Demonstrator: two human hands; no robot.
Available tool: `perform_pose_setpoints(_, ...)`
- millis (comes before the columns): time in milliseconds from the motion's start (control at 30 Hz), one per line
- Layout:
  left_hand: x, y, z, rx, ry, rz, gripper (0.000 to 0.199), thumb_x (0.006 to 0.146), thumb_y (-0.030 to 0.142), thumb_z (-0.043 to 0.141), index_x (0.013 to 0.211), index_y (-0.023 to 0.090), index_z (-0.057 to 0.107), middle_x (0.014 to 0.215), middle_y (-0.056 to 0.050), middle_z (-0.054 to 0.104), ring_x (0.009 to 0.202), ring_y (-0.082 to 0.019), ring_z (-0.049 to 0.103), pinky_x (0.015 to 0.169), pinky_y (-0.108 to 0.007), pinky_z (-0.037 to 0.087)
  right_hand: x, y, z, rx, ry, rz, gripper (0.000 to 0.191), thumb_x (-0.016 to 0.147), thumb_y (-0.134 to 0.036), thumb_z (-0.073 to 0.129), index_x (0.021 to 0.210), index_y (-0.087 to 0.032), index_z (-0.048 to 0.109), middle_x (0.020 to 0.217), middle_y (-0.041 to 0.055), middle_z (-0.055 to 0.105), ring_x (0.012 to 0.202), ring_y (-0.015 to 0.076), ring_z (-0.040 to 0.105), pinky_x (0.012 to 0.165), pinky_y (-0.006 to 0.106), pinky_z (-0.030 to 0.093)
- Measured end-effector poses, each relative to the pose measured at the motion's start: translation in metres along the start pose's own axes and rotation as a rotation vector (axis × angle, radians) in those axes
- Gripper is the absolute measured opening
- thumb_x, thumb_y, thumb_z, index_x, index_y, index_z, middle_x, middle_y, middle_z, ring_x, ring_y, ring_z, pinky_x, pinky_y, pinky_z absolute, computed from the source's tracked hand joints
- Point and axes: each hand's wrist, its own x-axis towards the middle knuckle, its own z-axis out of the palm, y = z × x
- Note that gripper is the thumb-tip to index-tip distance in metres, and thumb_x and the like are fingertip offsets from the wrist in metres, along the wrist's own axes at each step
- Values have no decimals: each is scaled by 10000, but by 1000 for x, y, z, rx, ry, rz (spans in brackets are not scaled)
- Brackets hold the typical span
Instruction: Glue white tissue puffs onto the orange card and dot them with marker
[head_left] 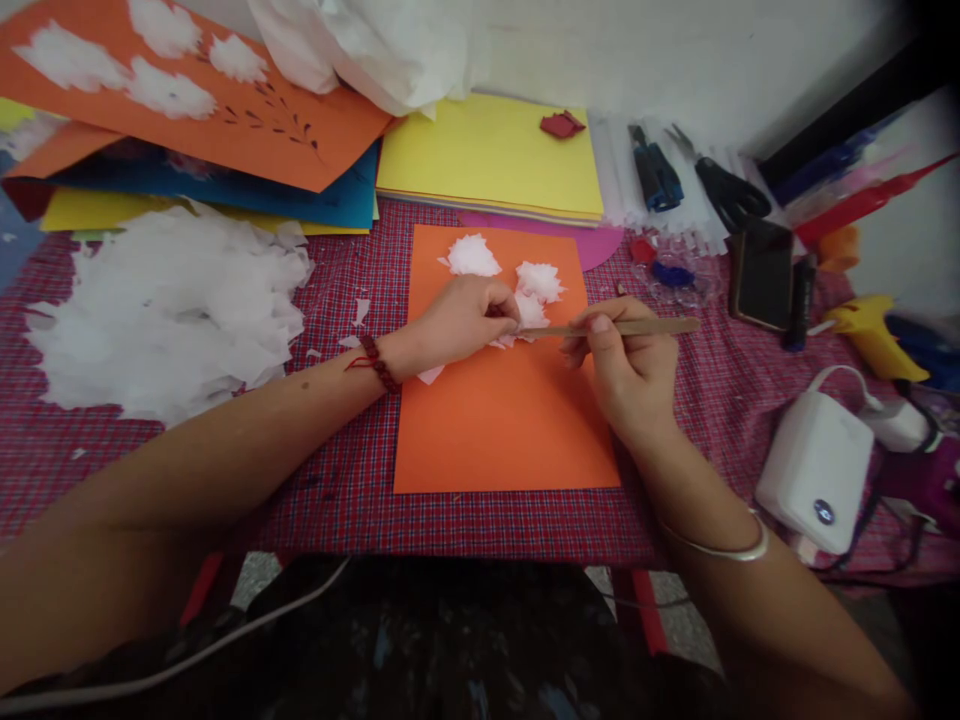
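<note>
An orange sheet of paper lies on the table in front of me. White paper flowers, one at the upper left and another at the upper right, sit on it. My right hand is closed around a flat wooden stick, whose tip points left to my other hand. Over the sheet, my left hand pinches beside a third white flower; what its fingertips hold is too small to make out. Part of that flower is hidden by the fingers.
Torn white paper pieces are heaped at left. Behind are a finished-looking orange flower sheet and a yellow paper stack. Scissors, a phone, a yellow glue gun and a white device stand right.
</note>
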Motion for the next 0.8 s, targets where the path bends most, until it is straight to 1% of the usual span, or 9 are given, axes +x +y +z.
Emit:
perform_pose_setpoints(100, 1, -1, 0, 15, -7, 32, 129, 804, 95, 618, 774, 128, 739, 734, -27, 714, 666, -97, 607, 627, -219, 443, -1, 3, -1, -55, -28, -35, 283, 999, -452, 537, 845, -242, 649, 701, 4, 645, 566, 137, 567, 544, 306, 460)
perform_pose_setpoints(167, 1, -1, 0, 32, 2, 62, 150, 819, 101, 598, 767, 136, 734, 736, -20, 709, 685, -103, 607, 632, -223, 437, -1, 4, -2, -118, -45, -83, 295, 1006, -438, 523, 839, -229, 646, 709, 7, 654, 577, 138, 580, 552, 303, 460)
perform_pose_setpoints(300, -3, -1, -3, 106, 114, 97, 143, 851, 96, 564, 764, 145, 667, 732, -6, 665, 670, -106, 557, 607, -237, 397, -3, 2, -2, -261, -66, -210, 261, 1014, -375, 502, 858, -219, 641, 749, 16, 681, 601, 140, 608, 570, 301, 472)
perform_pose_setpoints(333, -5, -1, -4, 123, 124, 96, 130, 854, 97, 564, 766, 148, 645, 730, -5, 654, 667, -108, 546, 601, -241, 388, -3, 1, -2, -298, -75, -238, 245, 1014, -357, 499, 866, -222, 640, 762, 18, 684, 607, 141, 612, 571, 302, 475)
perform_pose_setpoints(433, -10, 1, -11, 167, 75, 83, 115, 862, 98, 562, 771, 158, 598, 721, -2, 630, 661, -115, 527, 595, -252, 371, -5, -2, -1, -376, -118, -321, 193, 1008, -301, 494, 908, -231, 644, 786, 25, 684, 649, 153, 630, 589, 309, 492)
perform_pose_setpoints(567, -11, 3, -16, 197, 36, 75, 123, 867, 90, 531, 776, 163, 570, 715, 7, 600, 653, -112, 505, 601, -257, 356, -5, 0, 0, -394, -169, -406, 168, 1000, -230, 490, 974, -237, 655, 826, 35, 694, 726, 162, 663, 648, 318, 529)
perform_pose_setpoints(667, -9, 0, -17, 175, 23, 74, 112, 853, 89, 531, 775, 162, 564, 711, 11, 597, 655, -108, 506, 610, -254, 360, -4, 4, 0, -363, -177, -394, 171, 1005, -253, 496, 984, -240, 665, 849, 36, 700, 767, 165, 673, 683, 327, 544)
perform_pose_setpoints(733, -7, -2, -19, 118, 8, 81, 91, 845, 108, 545, 775, 162, 565, 707, 12, 600, 657, -106, 515, 617, -250, 375, -3, 6, -1, -317, -169, -338, 182, 1011, -294, 502, 970, -239, 671, 834, 32, 693, 748, 162, 665, 675, 328, 541)
perform_pose_setpoints(800, -7, -3, -24, 46, -34, 105, 56, 826, 132, 572, 780, 163, 567, 719, 10, 612, 666, -104, 534, 632, -243, 400, -2, 6, -2, -244, -131, -270, 198, 1013, -335, 511, 950, -238, 672, 809, 24, 682, 699, 152, 646, 637, 319, 526)
